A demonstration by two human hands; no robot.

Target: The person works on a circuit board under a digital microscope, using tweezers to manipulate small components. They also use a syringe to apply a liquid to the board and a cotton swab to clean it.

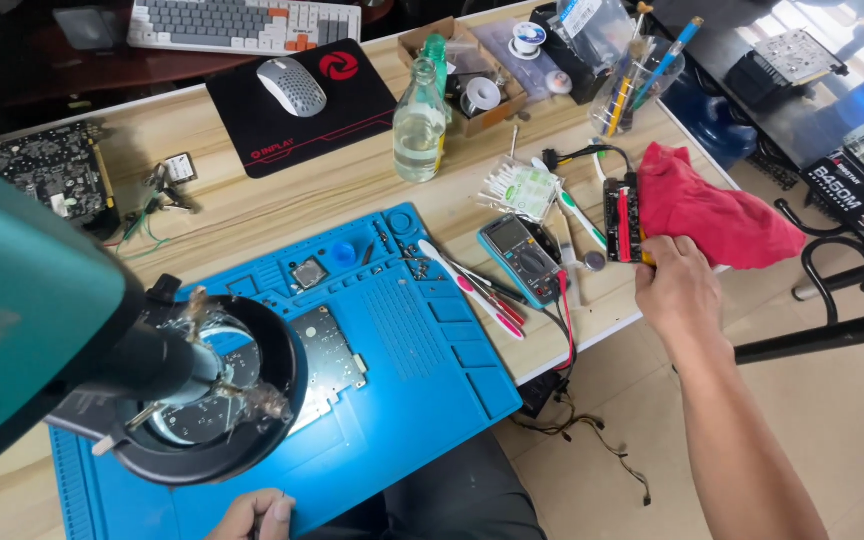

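A black tool rack (621, 218) (set beside a red cloth (717, 215) near the table's right edge) is pinched at its lower end by the right hand (677, 290). The left hand (250, 516) is curled at the near edge of the blue work mat (422, 350); whether anything is held there cannot be told.

A wooden table (282, 205) is carrying a blue mat (422, 370), a glass bottle (419, 125), a black mouse pad (302, 110) and a red cloth (712, 215).

Glass bottle (419, 125), mouse (291, 86), keyboard (244, 22), multimeter (520, 258) w/ leads.
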